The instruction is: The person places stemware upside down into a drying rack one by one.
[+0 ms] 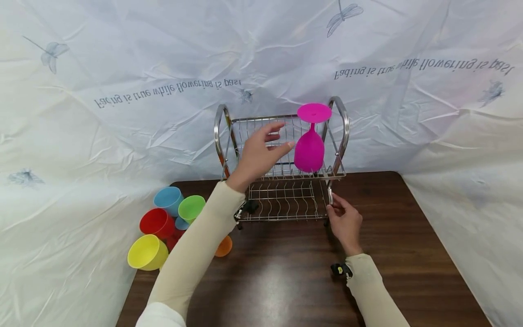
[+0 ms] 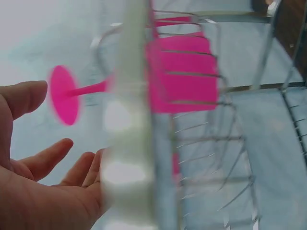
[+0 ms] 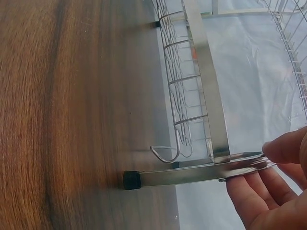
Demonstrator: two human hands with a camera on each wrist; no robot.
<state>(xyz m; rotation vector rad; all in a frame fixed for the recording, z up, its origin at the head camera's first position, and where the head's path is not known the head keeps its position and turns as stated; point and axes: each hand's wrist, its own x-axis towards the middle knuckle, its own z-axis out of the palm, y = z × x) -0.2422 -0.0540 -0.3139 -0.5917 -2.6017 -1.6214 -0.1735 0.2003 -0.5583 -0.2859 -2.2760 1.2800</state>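
A magenta plastic goblet (image 1: 309, 152) stands upside down on the upper shelf of a two-tier metal dish rack (image 1: 346, 129), its round foot uppermost. Just left of the goblet is my left hand (image 1: 261, 152), fingers and thumb spread apart with nothing between them. In the left wrist view the goblet (image 2: 192, 72) shows behind a blurred rack bar, and the hand (image 2: 53, 191) is apart from its foot. Low on the rack's right side, my right hand (image 1: 346, 225) grips the metal leg; in the right wrist view, thumb and fingers pinch that leg (image 3: 192, 176).
Left of the rack, a yellow cup (image 1: 147, 252), a red cup (image 1: 157, 222), a blue cup (image 1: 168, 200) and a green cup (image 1: 191, 208) stand close together. An orange piece (image 1: 224, 246) shows partly behind my left sleeve. Printed white cloth (image 1: 278, 68) surrounds the dark wooden table (image 1: 408, 254).
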